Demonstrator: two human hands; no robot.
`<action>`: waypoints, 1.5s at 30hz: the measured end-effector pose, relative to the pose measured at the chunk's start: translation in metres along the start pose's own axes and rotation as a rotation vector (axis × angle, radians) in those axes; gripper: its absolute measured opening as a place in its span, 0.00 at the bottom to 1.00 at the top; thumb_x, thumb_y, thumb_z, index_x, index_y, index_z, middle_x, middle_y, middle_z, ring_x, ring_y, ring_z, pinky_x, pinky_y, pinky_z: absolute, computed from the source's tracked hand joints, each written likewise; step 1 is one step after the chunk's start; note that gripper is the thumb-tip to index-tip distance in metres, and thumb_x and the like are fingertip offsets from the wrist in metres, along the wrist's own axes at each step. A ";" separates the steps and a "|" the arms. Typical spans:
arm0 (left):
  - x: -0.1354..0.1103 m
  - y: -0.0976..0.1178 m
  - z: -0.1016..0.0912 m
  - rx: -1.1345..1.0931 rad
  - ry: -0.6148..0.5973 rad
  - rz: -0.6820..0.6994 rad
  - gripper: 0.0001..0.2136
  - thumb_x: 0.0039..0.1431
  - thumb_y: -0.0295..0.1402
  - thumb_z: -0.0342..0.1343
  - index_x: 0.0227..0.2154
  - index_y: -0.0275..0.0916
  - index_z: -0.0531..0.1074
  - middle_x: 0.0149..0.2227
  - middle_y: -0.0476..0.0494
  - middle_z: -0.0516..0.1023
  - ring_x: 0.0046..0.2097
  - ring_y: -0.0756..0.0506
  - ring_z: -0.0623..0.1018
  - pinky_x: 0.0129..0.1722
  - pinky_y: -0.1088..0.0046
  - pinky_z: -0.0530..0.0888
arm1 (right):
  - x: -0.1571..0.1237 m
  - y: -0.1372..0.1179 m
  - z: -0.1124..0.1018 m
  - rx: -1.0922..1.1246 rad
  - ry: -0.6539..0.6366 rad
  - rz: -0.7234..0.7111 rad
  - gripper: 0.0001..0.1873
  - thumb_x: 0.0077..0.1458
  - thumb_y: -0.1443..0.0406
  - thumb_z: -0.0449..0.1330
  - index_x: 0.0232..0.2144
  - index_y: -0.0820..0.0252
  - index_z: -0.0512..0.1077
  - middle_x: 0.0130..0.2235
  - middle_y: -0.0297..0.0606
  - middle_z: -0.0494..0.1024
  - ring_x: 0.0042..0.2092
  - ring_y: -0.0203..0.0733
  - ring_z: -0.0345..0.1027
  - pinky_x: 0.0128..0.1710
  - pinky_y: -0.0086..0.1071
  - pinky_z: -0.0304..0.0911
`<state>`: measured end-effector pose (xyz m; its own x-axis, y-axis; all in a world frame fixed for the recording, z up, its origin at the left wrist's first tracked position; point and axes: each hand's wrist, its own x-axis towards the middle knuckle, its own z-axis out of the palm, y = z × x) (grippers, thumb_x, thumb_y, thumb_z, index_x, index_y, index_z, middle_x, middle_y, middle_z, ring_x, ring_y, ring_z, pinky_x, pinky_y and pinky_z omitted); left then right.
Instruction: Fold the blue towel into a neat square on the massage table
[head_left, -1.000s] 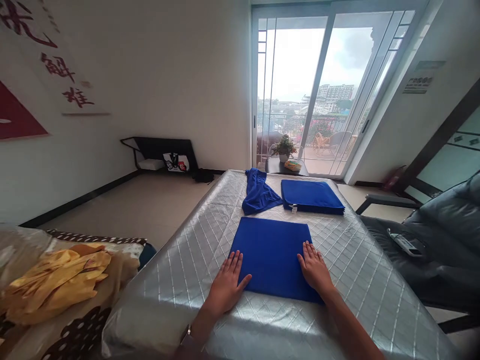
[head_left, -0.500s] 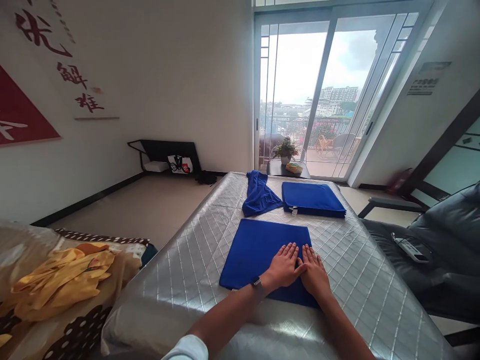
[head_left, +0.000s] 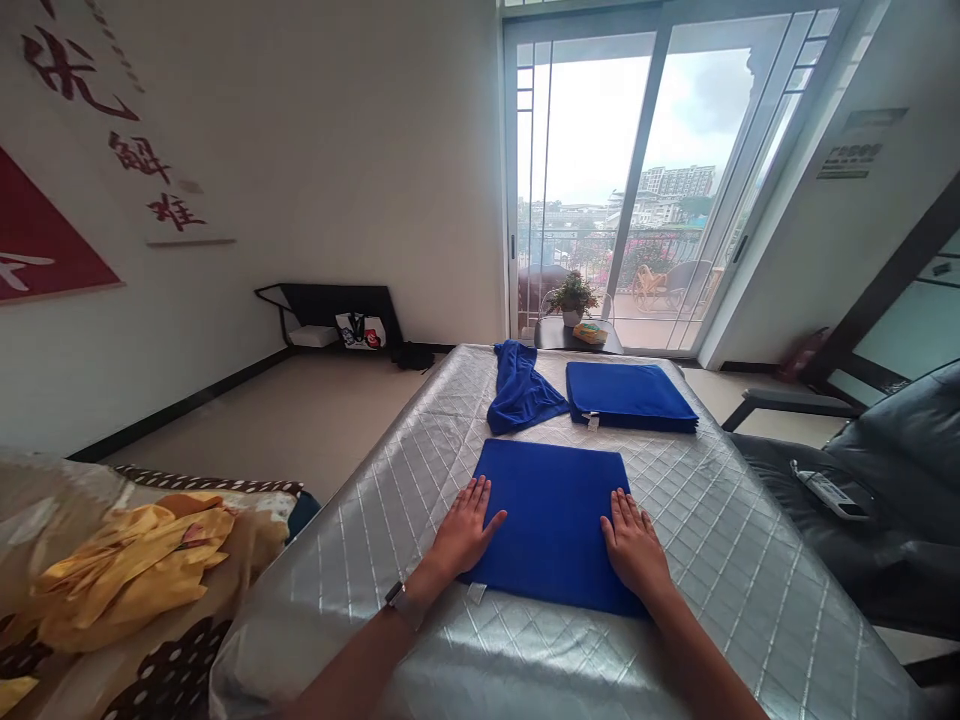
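A folded blue towel [head_left: 551, 530] lies flat on the silver quilted cover [head_left: 375, 530], a small white tag showing at its front left corner. My left hand [head_left: 466, 530] rests on its left edge, palm down with the thumb out over the cloth. At the opposite edge my right hand [head_left: 636, 542] lies flat, fingers stretched forward. Neither hand grips anything. Beyond them sits a neat stack of folded blue towels [head_left: 634, 393], with a tag at its near edge. Beside that stack, to the left, is a crumpled blue towel [head_left: 521, 390].
A black padded chair [head_left: 817, 520] with a pale remote-like device [head_left: 829, 490] on it stands to the right. Yellow cloth [head_left: 142, 560] is heaped at the left. At the far end, a small table [head_left: 551, 338] holds a potted plant [head_left: 573, 298] before glass sliding doors.
My left hand has slid left from beside my right hand to the towel's left edge. My right hand stays near the right edge. The view has shifted slightly.
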<state>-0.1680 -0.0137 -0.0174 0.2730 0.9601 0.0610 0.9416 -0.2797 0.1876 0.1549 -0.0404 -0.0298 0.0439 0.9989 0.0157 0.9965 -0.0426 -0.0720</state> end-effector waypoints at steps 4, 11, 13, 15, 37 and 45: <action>-0.001 0.002 0.001 -0.021 -0.015 -0.004 0.40 0.69 0.58 0.27 0.70 0.28 0.47 0.72 0.35 0.43 0.72 0.40 0.45 0.70 0.58 0.48 | 0.002 0.002 -0.004 -0.037 -0.052 -0.011 0.35 0.68 0.56 0.36 0.70 0.70 0.45 0.72 0.42 0.43 0.72 0.46 0.35 0.70 0.45 0.35; 0.000 0.002 0.002 -0.050 0.005 0.004 0.40 0.69 0.57 0.29 0.69 0.28 0.49 0.72 0.35 0.45 0.72 0.40 0.46 0.70 0.57 0.50 | 0.052 -0.005 -0.029 -0.046 -0.055 -0.027 0.35 0.68 0.57 0.34 0.70 0.71 0.46 0.72 0.44 0.45 0.72 0.45 0.36 0.69 0.44 0.35; 0.000 0.002 0.003 -0.046 0.004 0.009 0.40 0.69 0.57 0.29 0.69 0.28 0.48 0.72 0.34 0.45 0.72 0.40 0.46 0.70 0.57 0.50 | 0.071 -0.006 -0.031 -0.020 -0.052 -0.012 0.35 0.68 0.57 0.35 0.70 0.71 0.46 0.72 0.44 0.45 0.72 0.44 0.36 0.69 0.42 0.35; 0.000 0.001 0.004 -0.039 0.016 0.016 0.40 0.69 0.57 0.28 0.70 0.28 0.48 0.72 0.35 0.45 0.72 0.40 0.46 0.70 0.57 0.50 | 0.086 -0.005 -0.027 -0.006 -0.045 0.001 0.35 0.68 0.57 0.35 0.70 0.71 0.46 0.72 0.44 0.45 0.72 0.43 0.35 0.69 0.41 0.35; 0.142 0.168 0.037 -0.171 0.048 0.361 0.34 0.72 0.49 0.26 0.68 0.30 0.55 0.69 0.33 0.57 0.71 0.42 0.54 0.69 0.60 0.53 | 0.092 0.006 -0.005 0.001 0.035 -0.036 0.32 0.66 0.63 0.37 0.70 0.67 0.50 0.72 0.41 0.47 0.72 0.43 0.35 0.69 0.41 0.37; 0.124 0.054 0.021 -0.095 0.057 0.068 0.39 0.69 0.56 0.26 0.68 0.28 0.53 0.70 0.33 0.53 0.71 0.38 0.51 0.70 0.57 0.49 | 0.096 0.003 -0.002 0.049 0.043 0.026 0.34 0.68 0.58 0.35 0.70 0.68 0.47 0.72 0.40 0.46 0.72 0.41 0.35 0.70 0.39 0.33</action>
<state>-0.0788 0.0904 -0.0199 0.3217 0.9375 0.1325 0.8974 -0.3465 0.2731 0.1626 0.0548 -0.0260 0.0734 0.9957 0.0558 0.9904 -0.0662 -0.1215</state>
